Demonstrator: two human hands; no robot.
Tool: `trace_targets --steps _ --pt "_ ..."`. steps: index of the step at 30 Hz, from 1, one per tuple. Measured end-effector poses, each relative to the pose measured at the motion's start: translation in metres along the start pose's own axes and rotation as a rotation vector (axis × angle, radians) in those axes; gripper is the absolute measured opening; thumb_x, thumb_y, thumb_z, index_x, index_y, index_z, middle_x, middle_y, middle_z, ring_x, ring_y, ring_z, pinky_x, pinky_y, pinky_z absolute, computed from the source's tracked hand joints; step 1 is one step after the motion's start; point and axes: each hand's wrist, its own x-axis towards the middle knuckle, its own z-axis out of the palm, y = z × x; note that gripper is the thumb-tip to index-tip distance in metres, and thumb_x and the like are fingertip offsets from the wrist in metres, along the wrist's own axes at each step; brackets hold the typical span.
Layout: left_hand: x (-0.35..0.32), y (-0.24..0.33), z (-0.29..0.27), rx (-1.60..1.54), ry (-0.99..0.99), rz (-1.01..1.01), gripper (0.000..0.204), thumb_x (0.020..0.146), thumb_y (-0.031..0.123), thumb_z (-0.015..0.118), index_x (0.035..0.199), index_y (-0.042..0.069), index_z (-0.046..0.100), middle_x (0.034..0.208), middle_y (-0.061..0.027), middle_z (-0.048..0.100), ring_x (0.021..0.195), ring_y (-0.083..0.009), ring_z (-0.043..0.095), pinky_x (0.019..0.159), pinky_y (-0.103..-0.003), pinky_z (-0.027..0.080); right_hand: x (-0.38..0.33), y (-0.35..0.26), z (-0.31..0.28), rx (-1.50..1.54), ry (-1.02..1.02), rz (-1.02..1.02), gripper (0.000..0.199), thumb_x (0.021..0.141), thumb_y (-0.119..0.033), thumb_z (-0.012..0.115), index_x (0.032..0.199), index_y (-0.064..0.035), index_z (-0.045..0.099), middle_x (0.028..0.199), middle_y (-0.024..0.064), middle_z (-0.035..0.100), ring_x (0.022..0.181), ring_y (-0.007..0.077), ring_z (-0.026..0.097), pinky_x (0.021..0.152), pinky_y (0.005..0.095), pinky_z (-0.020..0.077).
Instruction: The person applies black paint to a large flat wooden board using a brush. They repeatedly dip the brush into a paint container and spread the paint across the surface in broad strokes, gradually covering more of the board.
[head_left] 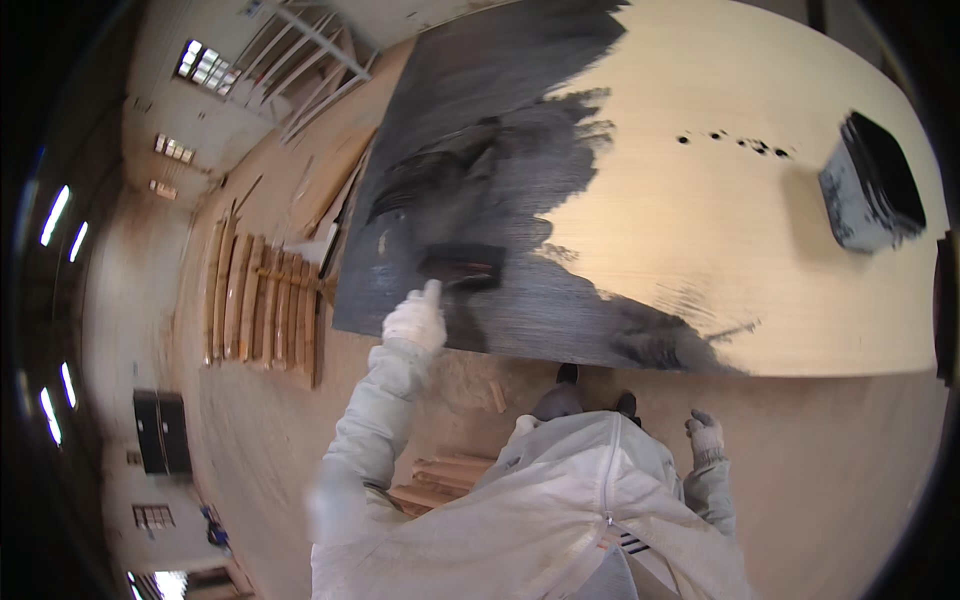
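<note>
My left hand (pixel 415 318), in a white glove, is closed around the handle of a wide paint brush (pixel 463 266). The brush's dark head rests on the black-coated left part of a large panel (pixel 790 300). Blur hides its finer details. Wet-looking black paint (pixel 480 190) covers that side, with a ragged, streaky edge against the pale, bare-looking surface. My right hand (pixel 705 432), gloved with darkened fingertips, hangs beside my body below the panel's near edge. Its fingers are loosely bent and apart, holding nothing I can see.
A paint-smeared square bucket (pixel 860 200) with a black upper part stands on the panel's right side. Several dark paint drops (pixel 750 145) lie left of it. Wooden pieces (pixel 260 300) are stacked on the floor to the left, and more timber (pixel 445 475) lies near my feet.
</note>
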Motion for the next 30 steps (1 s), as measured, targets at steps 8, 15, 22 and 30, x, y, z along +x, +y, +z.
trace_targets --steps 8,15,22,30 --pt "0.099 -0.103 0.009 -0.142 -0.007 -0.285 0.035 0.106 0.022 0.05 0.136 0.009 0.064 0.124 -0.0208 0.074 0.121 -0.0369 0.07 0.1 -0.052 0.056 0.018 -0.019 -0.004 -0.001 -0.001 0.004 0.047 0.092 -0.006 0.061 0.137 0.0098 0.063 0.096 0.0144 0.074 0.071 0.0165 0.065 0.061 0.0287 0.0519" --pt "0.07 -0.113 -0.005 -0.039 -0.162 -0.123 0.04 0.106 0.03 0.051 0.138 0.012 0.068 0.12 -0.0192 0.075 0.117 -0.0403 0.07 0.101 -0.048 0.055 -0.008 0.025 0.01 0.006 0.097 0.155 0.051 0.089 -0.008 0.064 0.138 0.003 0.065 0.091 0.012 0.074 0.065 0.0163 0.065 0.052 0.0301 0.0488" --pt "0.088 -0.147 0.0 -0.026 -0.082 -0.064 0.035 0.103 0.027 0.055 0.133 0.014 0.068 0.113 -0.0186 0.077 0.109 -0.04 0.073 0.095 -0.05 0.058 -0.009 0.019 0.043 -0.073 0.01 0.222 0.05 0.09 -0.009 0.063 0.14 0.0006 0.065 0.088 0.0113 0.074 0.062 0.0172 0.064 0.051 0.0317 0.0487" --pt "0.091 -0.152 -0.019 0.011 -0.201 0.05 0.029 0.103 0.024 0.054 0.123 0.008 0.069 0.115 -0.0181 0.076 0.113 -0.0369 0.072 0.096 -0.05 0.057 0.014 -0.016 0.032 -0.141 0.026 0.104 0.045 0.093 -0.006 0.06 0.137 0.0054 0.065 0.092 0.0122 0.073 0.066 0.0163 0.064 0.057 0.0299 0.0517"
